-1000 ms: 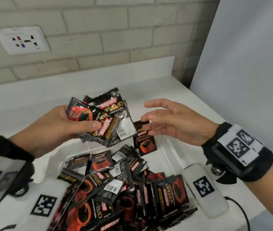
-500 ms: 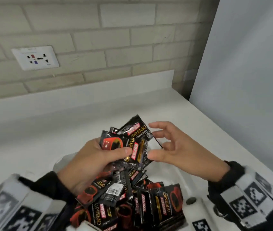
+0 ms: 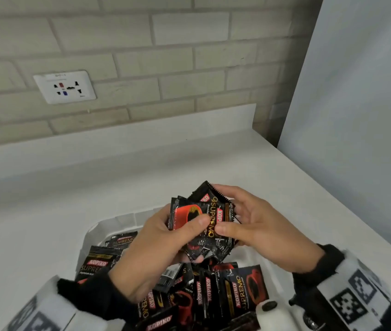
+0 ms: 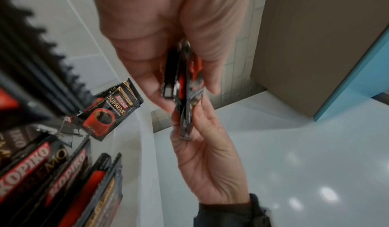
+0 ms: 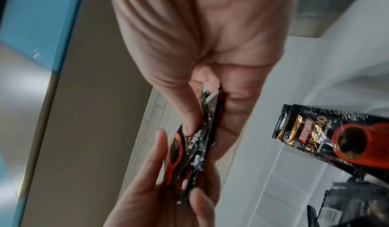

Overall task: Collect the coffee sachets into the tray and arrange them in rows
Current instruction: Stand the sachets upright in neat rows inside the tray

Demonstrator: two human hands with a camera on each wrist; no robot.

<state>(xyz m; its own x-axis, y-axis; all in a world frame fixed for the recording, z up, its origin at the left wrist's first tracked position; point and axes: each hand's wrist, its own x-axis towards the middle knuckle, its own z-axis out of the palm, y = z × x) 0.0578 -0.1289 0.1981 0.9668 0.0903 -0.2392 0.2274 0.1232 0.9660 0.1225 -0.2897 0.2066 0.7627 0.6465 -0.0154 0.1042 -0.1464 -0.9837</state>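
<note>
A bunch of black and red coffee sachets [image 3: 201, 223] is held above the white tray [image 3: 115, 222]. My left hand [image 3: 166, 244] grips the bunch from the left, thumb across its front. My right hand [image 3: 249, 228] holds the same bunch from the right, thumb on the front and fingers behind. The left wrist view shows the bunch of sachets [image 4: 185, 89] edge-on between both hands, and so does the right wrist view, where the bunch of sachets [image 5: 189, 147] is blurred. More sachets [image 3: 213, 295] lie jumbled in the tray below, some standing on edge.
The tray sits on a white counter [image 3: 94, 182] against a brick wall with a power socket [image 3: 65, 87]. A pale panel [image 3: 356, 91] bounds the counter on the right.
My right hand has closed onto the bunch that my left hand was holding. Both hands and the bunch have come nearer to me, low over the tray.
</note>
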